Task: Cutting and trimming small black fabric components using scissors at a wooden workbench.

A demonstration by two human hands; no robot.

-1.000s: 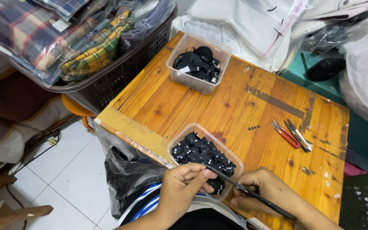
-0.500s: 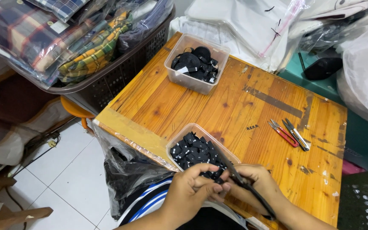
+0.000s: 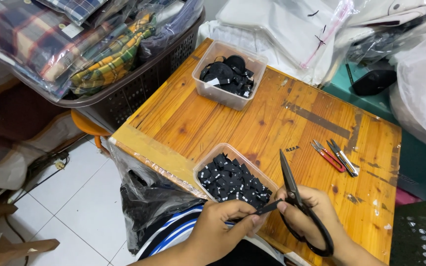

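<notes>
Left of the counter (image 3: 252, 123), a dark slatted basket (image 3: 139, 83) is seen, heaped with folded plaid cloth in clear bags (image 3: 65, 44). Below the counter's left edge, white floor tiles (image 3: 70, 197) and a crumpled black plastic bag (image 3: 149, 202) are visible.

At the counter's near edge, a clear tub (image 3: 232, 180) filled with small black cut pieces is placed. Just below that tub, the left hand (image 3: 223, 224) is held closed, thumb and fingers pinched on the end of a thin black strip (image 3: 265, 208). The strip is stretched from that pinch to the right, just off the counter's near edge.

At the counter's far edge, a second clear tub (image 3: 230, 74) is set, holding coils of black band with white tags.

Right of the near tub, the right hand (image 3: 316, 214) is curled around the handles of black scissors (image 3: 297, 202), with fingers passed through the loops. The blades are seen pointing away over the counter, close together, with the strip met near their base; whether the strip lies between the blades cannot be told.

Near the counter's right edge, a red-handled snipper (image 3: 327, 156) and a metal snipper (image 3: 342, 157) are laid side by side. Beyond the counter's far right, white and clear plastic bags (image 3: 420, 79) are piled.
</notes>
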